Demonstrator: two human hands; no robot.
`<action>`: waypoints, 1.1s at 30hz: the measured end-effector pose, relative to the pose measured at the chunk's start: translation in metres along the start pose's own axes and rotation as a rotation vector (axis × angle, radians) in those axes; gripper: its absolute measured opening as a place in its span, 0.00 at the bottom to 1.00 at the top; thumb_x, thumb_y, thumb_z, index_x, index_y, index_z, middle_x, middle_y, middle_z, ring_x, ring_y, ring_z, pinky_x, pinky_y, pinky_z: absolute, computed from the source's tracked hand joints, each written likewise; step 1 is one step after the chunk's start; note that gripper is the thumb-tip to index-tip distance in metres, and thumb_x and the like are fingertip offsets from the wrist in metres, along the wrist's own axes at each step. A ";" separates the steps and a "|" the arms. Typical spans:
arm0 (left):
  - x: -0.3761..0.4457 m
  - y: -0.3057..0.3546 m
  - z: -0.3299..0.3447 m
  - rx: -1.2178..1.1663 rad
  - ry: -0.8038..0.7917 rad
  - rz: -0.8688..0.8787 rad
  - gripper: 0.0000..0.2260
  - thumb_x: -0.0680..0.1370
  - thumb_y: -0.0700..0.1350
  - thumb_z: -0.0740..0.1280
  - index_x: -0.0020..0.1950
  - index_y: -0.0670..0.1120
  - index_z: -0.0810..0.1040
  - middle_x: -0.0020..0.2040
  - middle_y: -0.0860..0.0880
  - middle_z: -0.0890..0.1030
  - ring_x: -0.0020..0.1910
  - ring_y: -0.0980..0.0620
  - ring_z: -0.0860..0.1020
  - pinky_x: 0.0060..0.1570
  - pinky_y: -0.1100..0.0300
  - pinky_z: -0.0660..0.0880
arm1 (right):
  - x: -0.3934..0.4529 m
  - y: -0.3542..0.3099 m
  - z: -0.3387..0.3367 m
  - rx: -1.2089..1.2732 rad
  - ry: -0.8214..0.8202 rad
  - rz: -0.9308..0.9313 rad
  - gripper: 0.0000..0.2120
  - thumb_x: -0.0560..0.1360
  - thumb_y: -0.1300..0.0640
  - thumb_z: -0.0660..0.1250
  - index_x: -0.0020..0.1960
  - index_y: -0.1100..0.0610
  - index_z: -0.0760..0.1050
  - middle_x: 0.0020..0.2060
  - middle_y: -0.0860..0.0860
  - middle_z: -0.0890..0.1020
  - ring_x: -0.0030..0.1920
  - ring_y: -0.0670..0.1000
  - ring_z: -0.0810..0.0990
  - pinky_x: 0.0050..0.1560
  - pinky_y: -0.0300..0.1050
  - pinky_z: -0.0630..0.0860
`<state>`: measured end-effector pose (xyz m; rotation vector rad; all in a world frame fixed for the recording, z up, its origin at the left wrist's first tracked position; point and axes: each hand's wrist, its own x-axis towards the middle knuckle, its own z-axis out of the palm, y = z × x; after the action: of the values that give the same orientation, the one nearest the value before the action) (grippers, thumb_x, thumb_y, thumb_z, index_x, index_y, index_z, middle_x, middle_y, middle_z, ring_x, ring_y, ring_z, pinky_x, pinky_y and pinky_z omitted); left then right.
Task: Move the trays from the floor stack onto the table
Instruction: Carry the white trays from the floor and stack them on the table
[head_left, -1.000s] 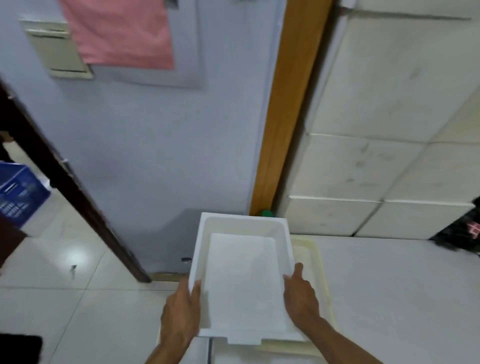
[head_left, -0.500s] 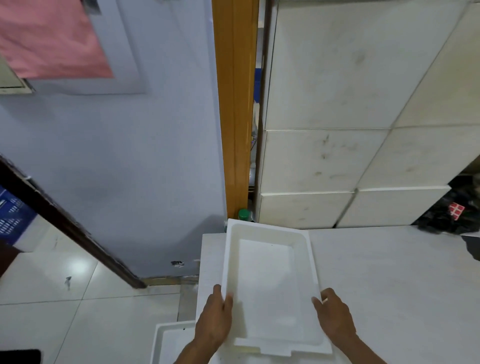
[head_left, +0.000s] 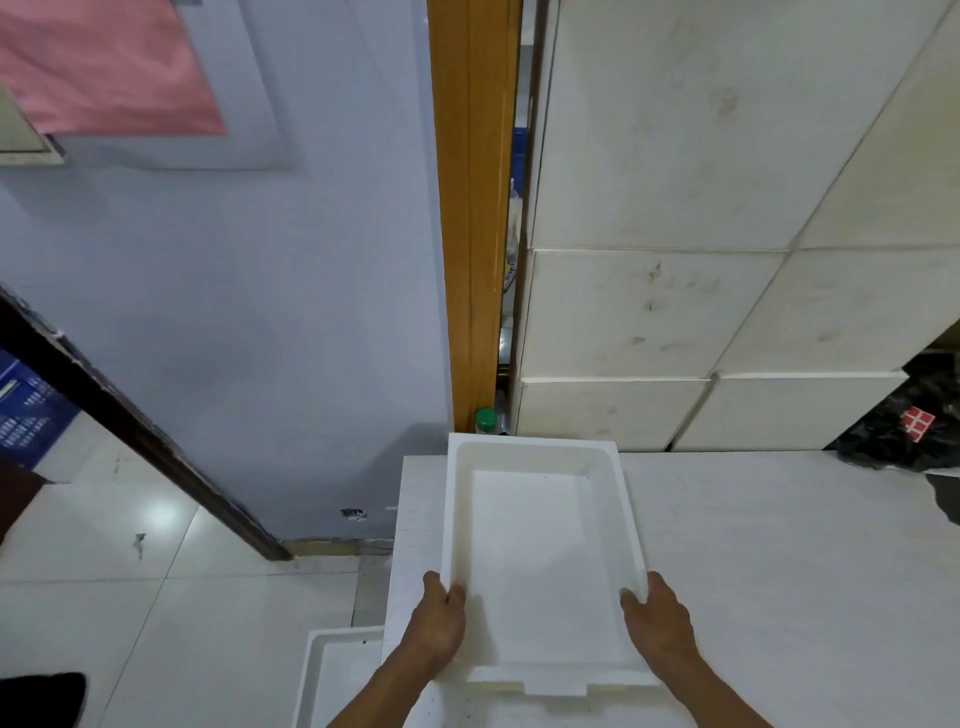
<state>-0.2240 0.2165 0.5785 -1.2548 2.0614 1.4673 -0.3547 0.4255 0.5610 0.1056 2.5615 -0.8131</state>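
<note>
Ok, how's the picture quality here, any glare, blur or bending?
Head view: wide-angle bending bows the orange wooden door frame; a soft glare patch sits on the glossy floor tile; the white foam tray looks washed out, with little surface detail.

Tray (head_left: 540, 561) on table (head_left: 779, 571); another tray (head_left: 332, 670) below left.

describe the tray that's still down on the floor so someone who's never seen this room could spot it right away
Start at the white table that fills the lower right of the view, and find its left edge. Just below that edge, on the shiny tiled floor, lies a white floor tray, partly hidden under the table. Unlike the white held tray, gripped over the table by the left hand and right hand, nobody touches it.
</note>
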 end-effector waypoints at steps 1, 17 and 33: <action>-0.002 0.001 -0.001 -0.042 -0.021 -0.007 0.20 0.83 0.50 0.49 0.71 0.41 0.56 0.69 0.41 0.69 0.57 0.48 0.69 0.57 0.58 0.66 | 0.000 0.001 0.002 -0.002 -0.005 0.009 0.16 0.79 0.57 0.60 0.65 0.63 0.68 0.58 0.62 0.79 0.58 0.63 0.78 0.57 0.50 0.74; 0.006 -0.105 -0.092 -0.123 0.237 -0.031 0.22 0.80 0.61 0.50 0.53 0.45 0.70 0.55 0.40 0.80 0.56 0.41 0.78 0.59 0.49 0.72 | -0.052 -0.154 0.104 -0.214 0.281 -0.729 0.10 0.75 0.64 0.62 0.55 0.61 0.77 0.51 0.59 0.78 0.52 0.61 0.75 0.55 0.56 0.74; 0.138 -0.430 -0.176 0.202 0.238 -0.368 0.15 0.81 0.49 0.55 0.56 0.42 0.75 0.55 0.42 0.80 0.52 0.41 0.78 0.53 0.52 0.75 | -0.105 -0.099 0.509 -0.499 -0.723 -0.168 0.04 0.73 0.60 0.58 0.45 0.60 0.68 0.53 0.60 0.79 0.54 0.62 0.79 0.46 0.44 0.70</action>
<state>0.0788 -0.0415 0.3014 -1.6785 1.9219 0.9631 -0.0803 0.0629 0.2899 -0.4760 2.0038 -0.1764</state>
